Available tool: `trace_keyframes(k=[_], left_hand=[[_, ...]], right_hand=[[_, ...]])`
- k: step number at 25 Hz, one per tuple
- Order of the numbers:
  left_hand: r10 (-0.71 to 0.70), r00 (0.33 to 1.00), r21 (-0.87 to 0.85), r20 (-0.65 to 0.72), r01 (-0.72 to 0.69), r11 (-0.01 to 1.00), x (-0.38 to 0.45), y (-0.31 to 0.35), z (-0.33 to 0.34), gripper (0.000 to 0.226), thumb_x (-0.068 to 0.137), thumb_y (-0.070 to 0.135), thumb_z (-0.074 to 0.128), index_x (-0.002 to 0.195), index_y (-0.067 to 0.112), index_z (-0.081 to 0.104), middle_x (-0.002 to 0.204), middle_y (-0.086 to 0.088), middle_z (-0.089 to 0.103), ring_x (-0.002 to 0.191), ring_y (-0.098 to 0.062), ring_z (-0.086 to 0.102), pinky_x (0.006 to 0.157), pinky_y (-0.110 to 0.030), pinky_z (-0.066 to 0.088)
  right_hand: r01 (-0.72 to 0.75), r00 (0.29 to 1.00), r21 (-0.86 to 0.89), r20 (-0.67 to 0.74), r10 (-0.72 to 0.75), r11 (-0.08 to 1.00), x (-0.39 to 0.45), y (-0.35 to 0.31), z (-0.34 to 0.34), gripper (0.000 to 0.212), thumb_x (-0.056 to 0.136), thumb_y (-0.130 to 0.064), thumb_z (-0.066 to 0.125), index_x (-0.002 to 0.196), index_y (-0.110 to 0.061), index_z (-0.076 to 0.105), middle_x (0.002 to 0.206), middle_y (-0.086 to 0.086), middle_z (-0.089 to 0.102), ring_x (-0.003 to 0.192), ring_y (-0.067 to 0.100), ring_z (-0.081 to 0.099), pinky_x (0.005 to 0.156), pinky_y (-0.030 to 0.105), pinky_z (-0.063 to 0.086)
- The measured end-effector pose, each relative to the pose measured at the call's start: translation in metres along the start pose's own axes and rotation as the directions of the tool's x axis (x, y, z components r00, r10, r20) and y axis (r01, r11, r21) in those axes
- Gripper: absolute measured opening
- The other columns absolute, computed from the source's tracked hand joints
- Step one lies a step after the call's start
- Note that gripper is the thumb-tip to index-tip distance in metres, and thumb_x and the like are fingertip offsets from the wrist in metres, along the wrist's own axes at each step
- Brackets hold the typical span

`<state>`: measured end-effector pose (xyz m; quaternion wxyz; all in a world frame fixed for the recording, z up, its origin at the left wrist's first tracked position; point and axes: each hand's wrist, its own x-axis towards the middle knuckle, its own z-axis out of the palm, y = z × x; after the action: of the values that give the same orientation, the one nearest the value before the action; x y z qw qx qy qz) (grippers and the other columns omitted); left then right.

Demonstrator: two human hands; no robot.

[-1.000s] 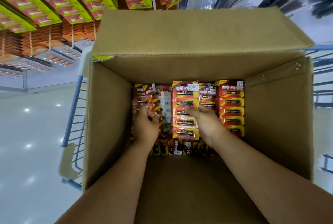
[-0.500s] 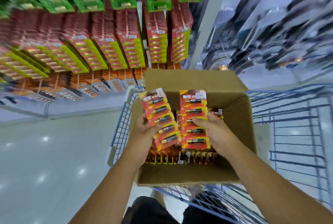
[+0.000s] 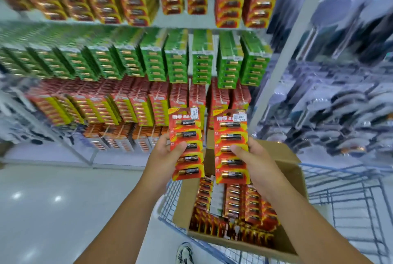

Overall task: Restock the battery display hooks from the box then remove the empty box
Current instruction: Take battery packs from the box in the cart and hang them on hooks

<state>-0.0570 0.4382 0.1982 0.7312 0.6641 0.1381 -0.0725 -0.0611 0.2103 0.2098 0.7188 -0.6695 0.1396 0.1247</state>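
The person stands in front of the battery wall and holds up two strips of batteries, one in each hand. The left hand [image 3: 164, 155] grips the left battery strip [image 3: 186, 144] with the thumb pressed on its front. The right hand [image 3: 253, 160] grips the right battery strip [image 3: 230, 146] the same way. Both strips are red and yellow cards, each with five dark batteries in a row down the front and a small white price sticker near the top. They hang straight up and down, just above the cardboard box [image 3: 285, 157]. The box sits in a blue wire cart [image 3: 350, 198] and is far from empty, with many more red strips lying inside. I think this is the restocking step, right after a pick from the box. Next, each strip needs its top hole lined up with a hook on the display rack [image 3: 148, 104], where red packs like these hang. The rack looks blurry, so I cannot tell which hook has room.
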Motion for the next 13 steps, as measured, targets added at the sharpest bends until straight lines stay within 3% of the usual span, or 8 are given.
trace_keyframes(k=[10,13], left_hand=[[0.234,0.952,0.03,-0.198,-0.233,0.972,-0.06,0.083,-0.098,0.025,0.101,0.021,0.067,0.126,0.021,0.065,0.113,-0.003,0.079,0.105,-0.026,0.076,0.094,-0.054,0.06],[0.28,0.936,0.009,-0.214,-0.285,0.959,-0.057,0.104,-0.14,0.028,0.101,0.02,0.067,0.129,0.02,0.064,0.115,-0.005,0.079,0.107,-0.028,0.076,0.095,-0.056,0.059]], right_hand=[[0.164,0.974,0.046,0.149,-0.169,0.985,-0.025,-0.071,0.095,0.015,0.102,-0.025,0.065,0.115,-0.027,0.072,0.103,0.003,0.081,0.089,0.026,0.079,0.074,0.044,0.062],[0.199,0.965,0.043,0.169,-0.203,0.979,-0.025,-0.091,0.142,0.015,0.102,-0.025,0.065,0.114,-0.027,0.073,0.105,0.004,0.081,0.091,0.028,0.079,0.076,0.047,0.062]])
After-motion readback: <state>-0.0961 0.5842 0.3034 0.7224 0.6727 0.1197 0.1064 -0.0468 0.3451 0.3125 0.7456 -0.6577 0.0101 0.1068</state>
